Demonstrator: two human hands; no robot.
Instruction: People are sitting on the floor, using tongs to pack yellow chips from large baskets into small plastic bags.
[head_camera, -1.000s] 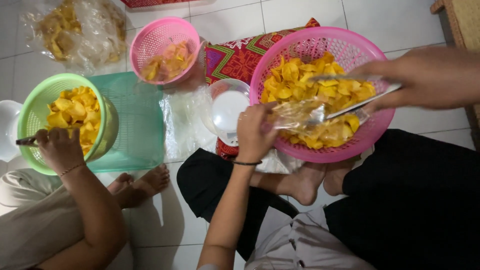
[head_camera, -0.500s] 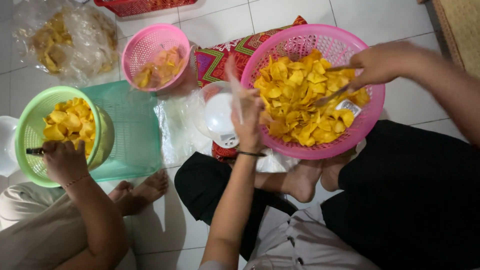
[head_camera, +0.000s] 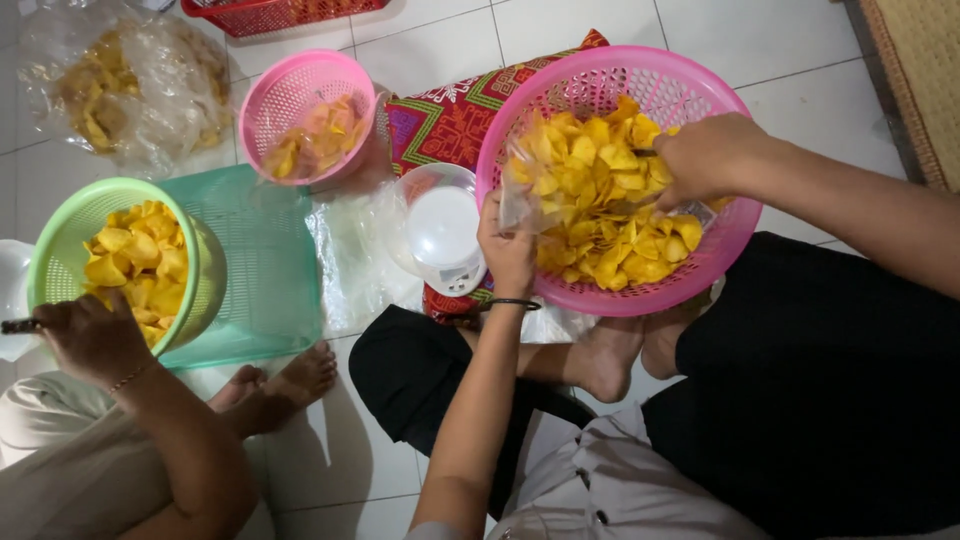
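- left hand (head_camera: 508, 250) pinches the clear plastic bag (head_camera: 522, 190) at the big pink basket (head_camera: 600, 75) rim.
- right hand (head_camera: 705, 158) is clenched on a scoop over the yellow chips (head_camera: 600, 230).
- bag looks barely filled; basket heaped.

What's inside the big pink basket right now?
The big pink basket holds a heap of yellow chips. The right hand reaches into them, and the left hand holds a clear bag at its rim. The basket's bottom is hidden under the chips.

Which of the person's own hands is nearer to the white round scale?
Left. The left hand is just right of the white scale; the right hand is farther away, over the large pink basket.
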